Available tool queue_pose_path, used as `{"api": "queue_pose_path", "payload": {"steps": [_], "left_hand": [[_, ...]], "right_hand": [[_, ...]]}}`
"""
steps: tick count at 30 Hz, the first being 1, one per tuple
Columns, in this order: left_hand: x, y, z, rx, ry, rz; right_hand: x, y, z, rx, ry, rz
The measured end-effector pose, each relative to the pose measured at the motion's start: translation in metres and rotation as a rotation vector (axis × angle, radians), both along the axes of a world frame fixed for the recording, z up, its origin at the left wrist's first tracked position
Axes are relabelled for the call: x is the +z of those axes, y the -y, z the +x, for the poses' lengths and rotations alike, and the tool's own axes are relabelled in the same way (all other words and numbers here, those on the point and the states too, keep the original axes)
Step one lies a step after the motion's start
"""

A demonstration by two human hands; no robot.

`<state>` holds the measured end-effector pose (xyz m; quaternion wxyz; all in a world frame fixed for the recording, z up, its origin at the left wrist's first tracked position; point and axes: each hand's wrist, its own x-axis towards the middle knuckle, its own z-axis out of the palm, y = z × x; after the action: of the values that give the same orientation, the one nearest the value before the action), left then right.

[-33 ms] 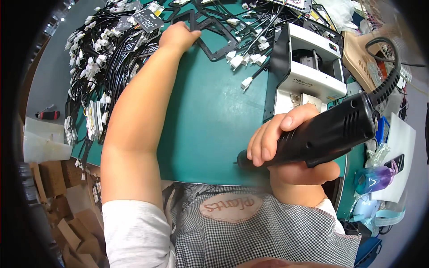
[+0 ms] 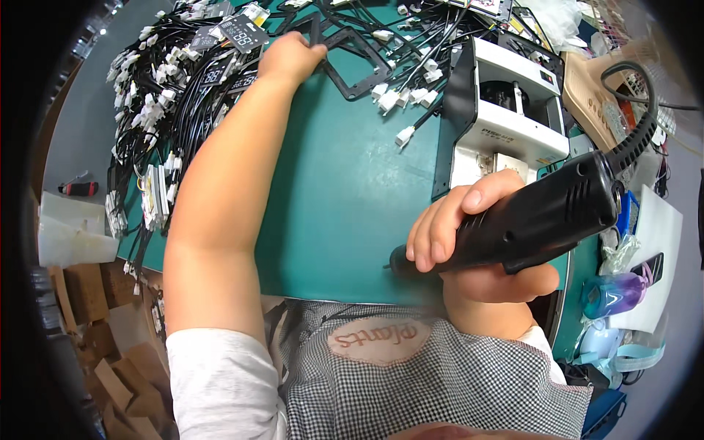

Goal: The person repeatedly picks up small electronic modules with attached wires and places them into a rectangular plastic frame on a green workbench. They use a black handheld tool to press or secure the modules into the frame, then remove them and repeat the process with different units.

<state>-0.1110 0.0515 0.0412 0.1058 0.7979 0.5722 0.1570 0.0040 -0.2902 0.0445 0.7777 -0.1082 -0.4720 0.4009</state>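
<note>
My left hand (image 2: 293, 59), the nearer, meets the black frame (image 2: 316, 29) just beyond its thumb; whether it grips, I cannot tell. My right hand (image 2: 451, 231) grasps the power screwdriver (image 2: 546, 209), long axis slanting, tip leftward.

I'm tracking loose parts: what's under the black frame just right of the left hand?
Green tabletop shows through the opening of the black frame. Whatever lies beneath its solid rim is covered, so I can't tell.

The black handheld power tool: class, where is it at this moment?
In the head view, the black power tool is right of centre, held in the right grip, just below the white machine.
</note>
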Motion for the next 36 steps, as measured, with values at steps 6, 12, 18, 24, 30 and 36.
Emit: {"api": "queue_pose_path", "payload": {"steps": [6,12,18,24,30,36], "left_hand": [[0.046,0.014,-0.04,-0.114,0.31,0.269],[0.024,0.066,-0.085,-0.251,0.385,-0.25],[-0.033,0.122,-0.101,-0.268,0.128,-0.351],[-0.056,0.168,-0.096,-0.517,0.245,-0.083],[-0.048,0.21,-0.085,-0.699,0.197,0.149],[-0.005,0.147,-0.101,-0.586,0.286,0.397]], "right_hand": [[-0.002,-0.003,0.002,-0.068,-0.042,0.016],[-0.006,-0.007,0.012,-0.065,-0.042,-0.009],[-0.011,-0.013,0.024,-0.083,-0.015,-0.019],[-0.012,-0.013,0.026,-0.09,-0.084,-0.058],[-0.009,-0.01,0.025,-0.072,-0.091,-0.073],[-0.008,-0.009,0.02,-0.103,-0.066,-0.093]]}}
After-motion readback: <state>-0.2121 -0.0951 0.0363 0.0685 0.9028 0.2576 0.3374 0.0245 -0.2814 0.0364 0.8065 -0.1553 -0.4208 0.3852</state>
